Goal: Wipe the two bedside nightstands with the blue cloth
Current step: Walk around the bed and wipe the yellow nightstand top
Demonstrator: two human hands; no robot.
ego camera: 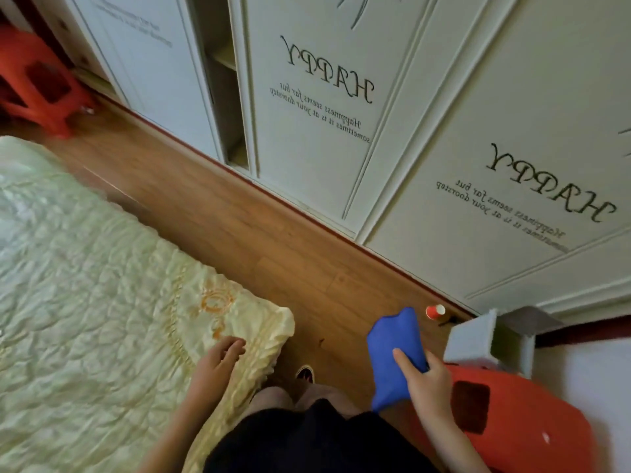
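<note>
The blue cloth (pixel 392 353) hangs loosely over the wooden floor at the lower right, and my right hand (pixel 426 380) grips it along its right edge. My left hand (pixel 222 360) hovers with its fingers apart over the corner of the pale green bedspread (pixel 85 285), holding nothing. No nightstand shows in this view.
A red plastic stool (pixel 532 414) stands right beside my right hand, a grey box (pixel 478 339) behind it. A small red cup (pixel 434 311) sits on the floor by the white wardrobe doors (pixel 341 131). Another red stool (pixel 37 80) is at the far left. My legs (pixel 307 421) stand between bed and stool.
</note>
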